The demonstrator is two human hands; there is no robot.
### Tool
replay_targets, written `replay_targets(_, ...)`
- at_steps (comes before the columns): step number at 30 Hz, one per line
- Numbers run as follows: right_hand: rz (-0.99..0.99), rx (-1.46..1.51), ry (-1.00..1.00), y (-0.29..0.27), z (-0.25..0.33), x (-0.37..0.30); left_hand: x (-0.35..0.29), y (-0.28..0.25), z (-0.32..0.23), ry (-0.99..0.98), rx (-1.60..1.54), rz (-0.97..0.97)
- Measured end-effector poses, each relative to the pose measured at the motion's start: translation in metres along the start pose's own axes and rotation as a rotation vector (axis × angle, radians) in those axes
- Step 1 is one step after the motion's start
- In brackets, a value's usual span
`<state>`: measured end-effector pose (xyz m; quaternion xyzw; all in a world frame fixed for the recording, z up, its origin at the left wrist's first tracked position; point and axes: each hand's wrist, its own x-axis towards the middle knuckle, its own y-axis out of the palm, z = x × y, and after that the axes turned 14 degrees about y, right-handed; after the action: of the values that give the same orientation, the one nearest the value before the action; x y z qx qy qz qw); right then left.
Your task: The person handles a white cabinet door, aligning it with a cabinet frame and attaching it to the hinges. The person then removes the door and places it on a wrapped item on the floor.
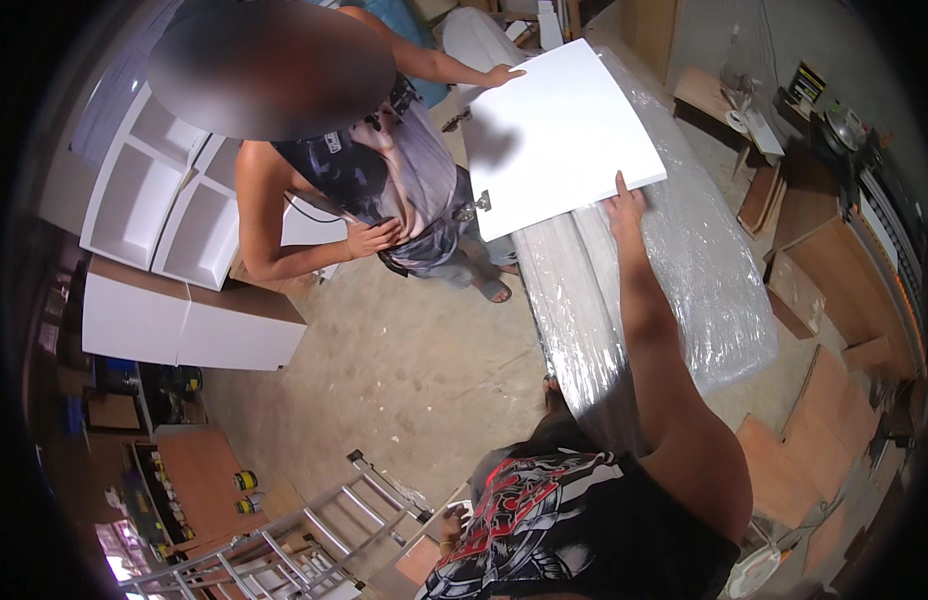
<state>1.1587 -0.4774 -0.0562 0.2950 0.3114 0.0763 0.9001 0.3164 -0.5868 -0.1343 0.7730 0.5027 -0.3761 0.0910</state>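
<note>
Over the wrapped bundle [699, 280], the panel [569, 130] is pinched at its near edge by the right hand [626, 212], across from a co-worker's hand [502, 75], seemingly for balance; the left hand's [451, 527] grip cannot be made out.

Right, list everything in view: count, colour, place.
Panel: one, white, upper centre
Hinges: two, metallic, panel's left edge
Wrapped bundle: at least one, pale under clear plastic, beneath panel
Co-worker: one, patterned top, upper left
Cabinets: at least two, white and brown, left
Ladder: one, silver, lower left
Boards: several, brown, right
Floor: one, beige, centre
Small clutter: uncounted, mixed, edges
Shirt: one, black with print, bottom
Left hand: one, bare, near ladder
Right hand: one, bare, panel's near edge
</note>
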Motion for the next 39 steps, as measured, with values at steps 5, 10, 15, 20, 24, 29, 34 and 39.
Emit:
replay_targets(5,-0.014,0.012,-0.092,0.019,0.007,-0.012,0.043,0.003,-0.027,0.112,0.034,0.082)
replay_targets(10,-0.104,0.004,-0.156,0.039,0.011,-0.021,0.098,0.005,-0.064,0.132,-0.051,0.082)
replay_targets(15,-0.107,0.054,-0.168,0.031,0.008,-0.002,0.124,-0.008,-0.115,0.093,-0.056,0.046)
replay_targets(20,-0.122,0.077,-0.215,0.033,0.011,-0.012,0.160,-0.022,-0.108,-0.010,-0.051,0.015)
replay_targets(24,-0.192,0.021,-0.184,0.025,0.021,-0.034,0.181,-0.031,-0.085,0.058,-0.119,0.021)
replay_targets(29,-0.451,-0.085,-0.183,-0.033,0.046,-0.046,0.211,0.027,-0.144,0.233,0.142,0.118)
replay_targets(34,-0.598,-0.021,-0.244,-0.093,0.061,-0.101,0.247,0.106,-0.252,0.596,0.222,0.269)
replay_targets(39,-0.663,-0.055,-0.217,-0.169,0.059,-0.164,0.232,0.194,-0.382,0.847,0.441,0.508)
